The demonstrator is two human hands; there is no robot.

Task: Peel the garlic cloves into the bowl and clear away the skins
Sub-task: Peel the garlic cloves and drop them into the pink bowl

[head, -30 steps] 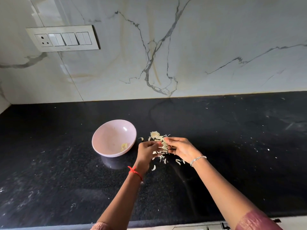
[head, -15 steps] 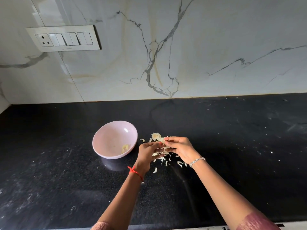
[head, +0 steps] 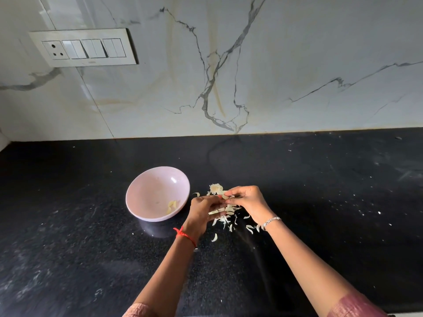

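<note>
Garlic cloves (head: 172,205), pale yellow, in pink bowl (head: 146,186)

My left hand (head: 201,213) hides whatever it holds. Only a sliver of the clove (head: 225,197) shows between the fingers (head: 231,192) of my right hand (head: 248,202). The pieces in the bowl (head: 137,193) are too small to count. Both sleeves (head: 352,307) run off the bottom edge.

1. The pink bowl (head: 151,188) stands upright on the black countertop (head: 320,202), just left of my hands, with a few pale peeled cloves (head: 172,205) low on its right side.
2. A small garlic clove (head: 225,197), partly hidden, seems pinched between my left hand (head: 201,211) and right hand (head: 248,202).
3. The skins (head: 225,219), thin whitish flakes, lie scattered beneath my hands, with a papery clump (head: 215,188) just behind my fingers.
</note>
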